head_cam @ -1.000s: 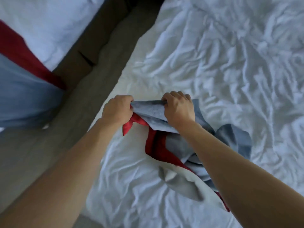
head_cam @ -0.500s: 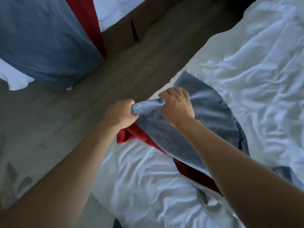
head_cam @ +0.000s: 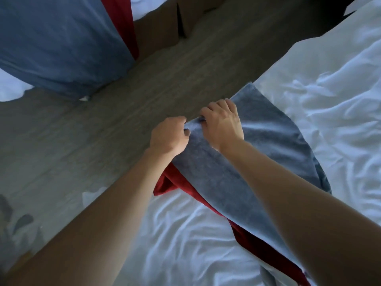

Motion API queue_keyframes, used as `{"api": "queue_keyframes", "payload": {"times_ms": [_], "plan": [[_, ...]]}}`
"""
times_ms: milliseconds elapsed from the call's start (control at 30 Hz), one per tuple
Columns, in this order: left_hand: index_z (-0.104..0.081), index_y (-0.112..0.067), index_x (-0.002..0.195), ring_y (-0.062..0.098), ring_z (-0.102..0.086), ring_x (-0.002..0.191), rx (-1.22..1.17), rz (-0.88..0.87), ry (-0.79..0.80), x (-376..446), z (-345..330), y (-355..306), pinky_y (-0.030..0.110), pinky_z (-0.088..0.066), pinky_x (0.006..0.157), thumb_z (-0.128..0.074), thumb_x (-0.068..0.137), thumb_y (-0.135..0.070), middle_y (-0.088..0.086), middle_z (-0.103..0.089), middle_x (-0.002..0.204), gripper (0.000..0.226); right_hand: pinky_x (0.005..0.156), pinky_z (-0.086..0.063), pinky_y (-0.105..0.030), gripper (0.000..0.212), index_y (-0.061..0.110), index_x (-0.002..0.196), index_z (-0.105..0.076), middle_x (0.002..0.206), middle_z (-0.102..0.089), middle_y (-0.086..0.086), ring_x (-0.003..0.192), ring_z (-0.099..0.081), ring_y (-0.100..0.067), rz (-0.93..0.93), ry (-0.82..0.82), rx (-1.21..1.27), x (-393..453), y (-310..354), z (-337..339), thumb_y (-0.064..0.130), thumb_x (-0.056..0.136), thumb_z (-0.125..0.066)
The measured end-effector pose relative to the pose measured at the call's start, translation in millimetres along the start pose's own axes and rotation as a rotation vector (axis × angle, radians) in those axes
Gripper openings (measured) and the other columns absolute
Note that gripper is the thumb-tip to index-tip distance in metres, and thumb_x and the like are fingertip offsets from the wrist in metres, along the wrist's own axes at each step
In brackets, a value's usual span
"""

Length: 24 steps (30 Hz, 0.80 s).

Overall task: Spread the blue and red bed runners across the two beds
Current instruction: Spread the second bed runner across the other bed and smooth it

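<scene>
A blue and red bed runner (head_cam: 268, 145) lies partly unfolded on the near bed (head_cam: 329, 96), its blue face up and a red band along its lower edge. My left hand (head_cam: 168, 137) and my right hand (head_cam: 221, 123) both grip its end edge, close together, out past the mattress side above the floor. A second blue and red runner (head_cam: 59, 42) lies spread over the other bed (head_cam: 10, 87) at the upper left, hanging down its side.
A grey wood-look floor (head_cam: 103, 141) runs between the two beds. The brown base of the far bed (head_cam: 162, 32) stands at the top centre. The near bed's white sheet is heavily wrinkled.
The runner went from a crumpled heap to a flatter, stretched strip as both hands pulled its edge towards the bed side and over the floor. The view swung left, showing more of the other bed.
</scene>
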<state>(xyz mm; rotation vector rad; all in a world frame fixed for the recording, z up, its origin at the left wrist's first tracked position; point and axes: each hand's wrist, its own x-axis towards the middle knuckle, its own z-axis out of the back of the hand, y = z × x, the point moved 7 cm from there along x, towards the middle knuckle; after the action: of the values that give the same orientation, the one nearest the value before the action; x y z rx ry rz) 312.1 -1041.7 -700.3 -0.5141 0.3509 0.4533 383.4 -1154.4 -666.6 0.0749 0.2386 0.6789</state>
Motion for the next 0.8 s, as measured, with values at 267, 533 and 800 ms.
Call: {"api": "queue_keyframes", "payload": {"times_ms": [267,533,800], "plan": [[-0.041,-0.022,0.069,0.028,-0.062,0.079,-0.058,0.096,0.077,-4.7,-19.4,25.8,0.033,-0.041,0.063,-0.055,0.093,-0.034,-0.005,-0.053,0.072,0.030,0.121,-0.021,-0.045,0.038,0.018,0.124,-0.061,0.126,-0.059,-0.004,0.126,-0.049,-0.025,-0.015,0.021,0.052,-1.1,-5.2,-4.5,0.016,0.087,-0.060],[-0.059,-0.022,0.110,0.030,-0.062,0.103,-0.009,0.185,0.048,19.4,-13.5,35.0,0.042,-0.049,0.084,-0.055,0.093,-0.033,0.004,-0.066,0.108,0.020,0.117,-0.026,-0.048,0.034,0.012,0.118,-0.065,0.122,-0.061,-0.008,0.120,-0.051,-0.030,-0.090,-0.012,0.049,-38.5,-41.4,-4.7,0.018,0.085,-0.063],[-0.057,-0.018,0.124,0.022,-0.058,0.113,-0.030,-0.239,-0.069,-30.3,-34.6,-75.2,0.040,-0.046,0.097,-0.067,0.086,-0.028,0.003,-0.063,0.120,0.041,0.117,-0.025,-0.049,0.029,0.011,0.111,-0.068,0.117,-0.063,-0.008,0.117,-0.054,-0.030,-0.159,-0.010,0.090,-89.3,-47.3,-1.3,0.017,0.083,-0.063]]}}
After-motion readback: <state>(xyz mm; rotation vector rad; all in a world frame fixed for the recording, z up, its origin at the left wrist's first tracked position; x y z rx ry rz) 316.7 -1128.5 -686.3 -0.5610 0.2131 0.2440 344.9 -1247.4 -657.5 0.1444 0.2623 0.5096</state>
